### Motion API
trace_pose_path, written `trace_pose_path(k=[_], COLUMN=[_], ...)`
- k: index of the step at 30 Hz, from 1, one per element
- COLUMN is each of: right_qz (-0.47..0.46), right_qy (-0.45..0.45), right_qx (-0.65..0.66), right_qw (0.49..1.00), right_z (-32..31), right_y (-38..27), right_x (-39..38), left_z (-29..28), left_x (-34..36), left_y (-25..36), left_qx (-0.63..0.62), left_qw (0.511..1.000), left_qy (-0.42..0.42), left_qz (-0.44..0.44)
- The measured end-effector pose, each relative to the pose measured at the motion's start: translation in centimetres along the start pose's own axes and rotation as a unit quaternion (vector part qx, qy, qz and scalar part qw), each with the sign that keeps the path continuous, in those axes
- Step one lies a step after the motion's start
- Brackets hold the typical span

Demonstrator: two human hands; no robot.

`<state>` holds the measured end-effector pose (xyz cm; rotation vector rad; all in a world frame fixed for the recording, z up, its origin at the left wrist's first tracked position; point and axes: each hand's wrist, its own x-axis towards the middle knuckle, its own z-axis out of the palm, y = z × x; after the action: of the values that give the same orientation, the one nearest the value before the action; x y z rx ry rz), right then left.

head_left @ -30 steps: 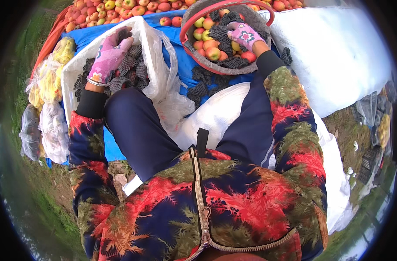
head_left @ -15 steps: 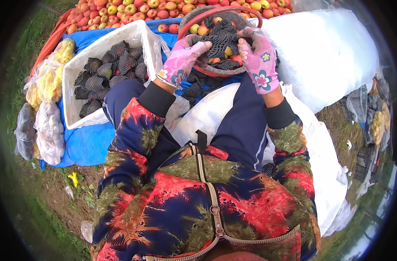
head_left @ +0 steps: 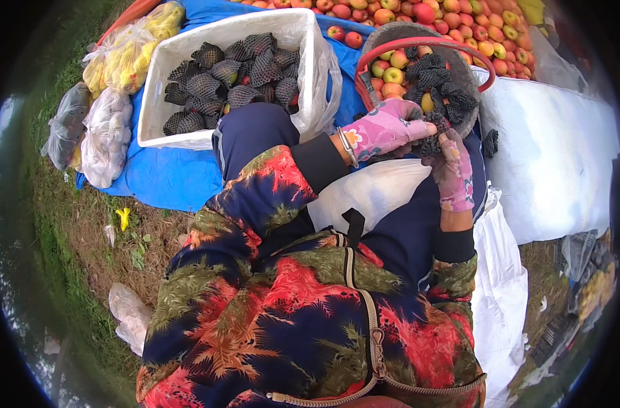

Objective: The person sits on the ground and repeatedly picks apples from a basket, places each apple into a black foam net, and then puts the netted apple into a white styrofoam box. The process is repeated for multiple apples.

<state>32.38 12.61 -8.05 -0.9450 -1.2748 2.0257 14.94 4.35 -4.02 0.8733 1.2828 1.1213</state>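
Both my hands wear pink flowered gloves with bare fingertips. They meet just in front of the basket's near rim, above my knees. My left hand (head_left: 391, 127) and my right hand (head_left: 454, 170) pinch a dark foam net sleeve (head_left: 429, 141) between their fingertips. The sleeve looks bunched, and whether anything is inside is hidden by my fingers. Behind them the grey basket (head_left: 400, 32) with a red handle (head_left: 362, 80) holds loose apples (head_left: 393, 75). More black foam nets (head_left: 438, 83) lie on top of those apples.
Left of the basket stands a white plastic-lined crate (head_left: 149, 102) with several netted apples (head_left: 225, 72). A large apple heap (head_left: 473, 28) spreads behind, and a blue tarp (head_left: 153, 170) lies underneath. At right is a bulky white sack (head_left: 548, 156); tied plastic bags (head_left: 107, 139) sit at far left.
My hands have come from over the basket to its near side and closer together. A foam sleeve is now between my fingertips; other nets lie in the basket. The view has shifted.
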Motion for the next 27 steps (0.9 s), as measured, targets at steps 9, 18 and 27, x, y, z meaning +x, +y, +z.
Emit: trace_pose_path(k=[9, 18, 27], right_qz=[-0.241, -0.331, -0.191], right_qy=[0.168, 0.051, -0.159], right_qx=[-0.449, -0.438, -0.425], right_qw=[0.844, 0.834, 0.870], right_z=[2.5, 3.4, 5.2], right_y=[0.2, -0.6, -3.0], right_x=[-0.3, -2.8, 4.6], left_z=[1.5, 0.5, -7.7], left_x=[-2.0, -2.0, 0.9], left_y=[0.4, 0.1, 1.9], left_qx=[0.411, -0.065, -0.463], left_qw=[0.896, 0.982, 0.863], left_qy=[0.071, -0.164, 0.169], left_qz=[0.149, -0.073, 0.111])
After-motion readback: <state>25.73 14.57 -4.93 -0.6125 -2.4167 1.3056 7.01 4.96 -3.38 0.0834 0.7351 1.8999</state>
